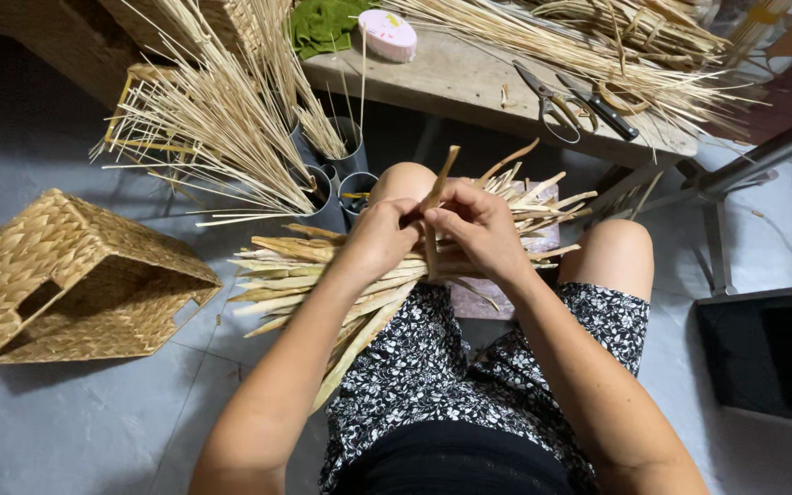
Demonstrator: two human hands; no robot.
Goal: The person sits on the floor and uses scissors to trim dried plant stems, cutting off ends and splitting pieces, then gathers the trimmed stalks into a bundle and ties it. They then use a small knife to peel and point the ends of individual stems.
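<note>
One grey tiled floor fills most of the view, and one long weathered wooden bench crosses the top. One rectangular woven straw basket lies tipped on its side on the floor at the left, its open mouth facing right. One wide sheaf of thin pale reed sticks fans up and to the left out of a cluster of grey cylindrical pots; at least four pots show, though the sticks hide part of the group. A second loose pile of pale reeds and coiled strips lies along the bench.

Across the person's lap, between the two bare knees, rests one bundle of flat tan straw strips, its ends splayed out to left and right. On the bench sit one crumpled green cloth, one oval pink lidded box, one pair of metal scissors and, just beside it, one dark-handled tool whose kind I cannot tell.

The left hand is curled closed around the middle of the bundle. The right hand is nearly closed too, fingers pinching a single upright straw strip that rises from the bundle between both hands.
</note>
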